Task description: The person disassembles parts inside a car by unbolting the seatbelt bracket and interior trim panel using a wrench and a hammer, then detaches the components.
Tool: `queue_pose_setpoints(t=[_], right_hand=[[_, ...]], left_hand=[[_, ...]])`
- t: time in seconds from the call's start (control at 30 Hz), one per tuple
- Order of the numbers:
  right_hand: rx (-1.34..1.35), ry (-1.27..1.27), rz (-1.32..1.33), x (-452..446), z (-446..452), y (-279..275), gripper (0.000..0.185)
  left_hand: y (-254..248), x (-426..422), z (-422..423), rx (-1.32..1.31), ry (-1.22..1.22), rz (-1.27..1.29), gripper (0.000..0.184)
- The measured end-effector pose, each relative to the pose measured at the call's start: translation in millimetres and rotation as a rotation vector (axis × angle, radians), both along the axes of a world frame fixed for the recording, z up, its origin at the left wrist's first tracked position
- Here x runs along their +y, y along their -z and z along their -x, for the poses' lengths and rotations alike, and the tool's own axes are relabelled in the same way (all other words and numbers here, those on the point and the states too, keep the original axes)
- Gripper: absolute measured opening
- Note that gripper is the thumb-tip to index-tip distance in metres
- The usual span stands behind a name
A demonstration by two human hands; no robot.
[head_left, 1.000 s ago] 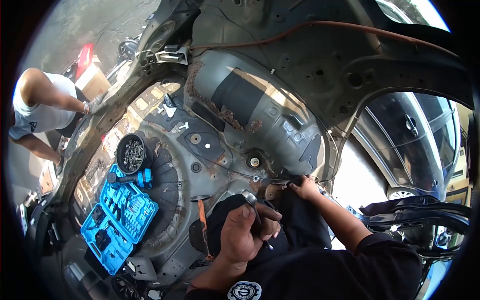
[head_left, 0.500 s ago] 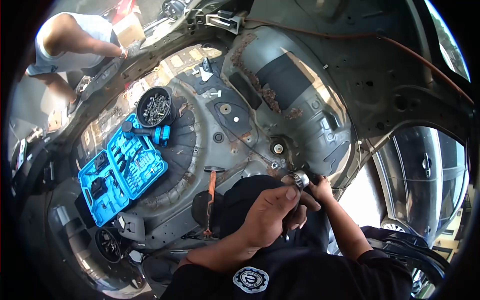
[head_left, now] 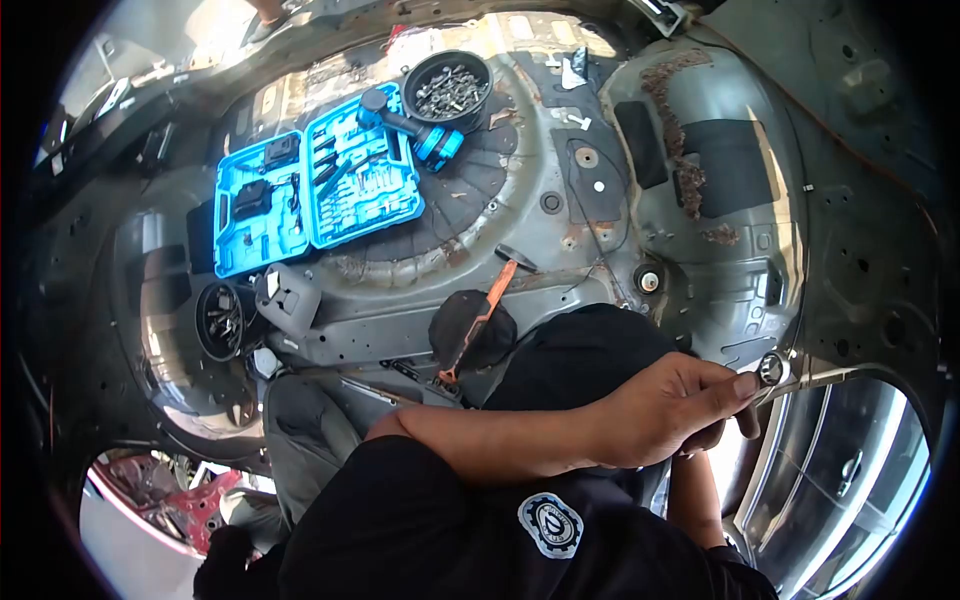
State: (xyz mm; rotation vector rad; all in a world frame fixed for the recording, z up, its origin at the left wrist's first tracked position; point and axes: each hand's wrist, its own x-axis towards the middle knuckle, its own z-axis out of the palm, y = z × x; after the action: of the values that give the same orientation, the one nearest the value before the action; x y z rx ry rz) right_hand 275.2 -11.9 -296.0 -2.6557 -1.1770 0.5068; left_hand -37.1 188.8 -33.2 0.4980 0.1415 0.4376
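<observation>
My left hand (head_left: pixel 690 405) reaches across to the right. Its thumb and fingers are closed on a round metal piece (head_left: pixel 770 369) with a hollow middle, which looks like a socket or tool end. My right forearm (head_left: pixel 695 500) rises behind the left hand; the right hand itself is hidden there, so its grip does not show. Left of my knee, a hammer (head_left: pixel 490 310) with an orange handle leans over a dark rounded pad (head_left: pixel 450 325). Past the left hand is the car body's side opening edge.
A blue tool case (head_left: pixel 265 245) lies unfolded on the car floor, a blue-black cordless tool (head_left: pixel 415 130) across its corner. Beside it stands a black bowl (head_left: pixel 484 108) of bolts. A smaller black container (head_left: pixel 208 325) and a grey plastic part (head_left: pixel 292 305) sit at left. Another car (head_left: pixel 850 480) stands outside.
My view has turned, so the car floor and tool case sit higher. My left hand has moved right with the metal piece, and my right hand has gone out of sight behind it.
</observation>
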Motion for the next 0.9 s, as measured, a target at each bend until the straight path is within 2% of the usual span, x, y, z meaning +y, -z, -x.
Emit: queue_pose_setpoints(t=[0.23,0.3,0.53,0.6,0.7,0.83,0.9], right_hand=[[-0.001,0.073,-0.031,7,0,8,0.039],[-0.001,0.076,-0.037,9,1,10,0.038],[-0.037,0.042,-0.059,18,10,24,0.037],[-0.125,-0.042,-0.08,16,10,26,0.036],[-0.106,0.08,-0.007,27,22,4,0.035],[-0.072,0.103,-0.008,28,22,5,0.035],[-0.048,0.112,0.0,29,24,0,0.035]], left_hand=[[0,-3,0,-0.053,0.016,0.067,0.05],[1,-3,-1,-0.056,0.007,-0.002,0.048],[7,-1,3,-0.071,-0.002,-0.01,0.042],[2,2,4,0.012,0.0,-0.005,0.055],[-1,-2,5,0.142,-0.064,-0.004,0.075],[11,1,4,0.066,-0.065,-0.067,0.069],[13,-1,3,0.034,-0.113,0.009,0.07]])
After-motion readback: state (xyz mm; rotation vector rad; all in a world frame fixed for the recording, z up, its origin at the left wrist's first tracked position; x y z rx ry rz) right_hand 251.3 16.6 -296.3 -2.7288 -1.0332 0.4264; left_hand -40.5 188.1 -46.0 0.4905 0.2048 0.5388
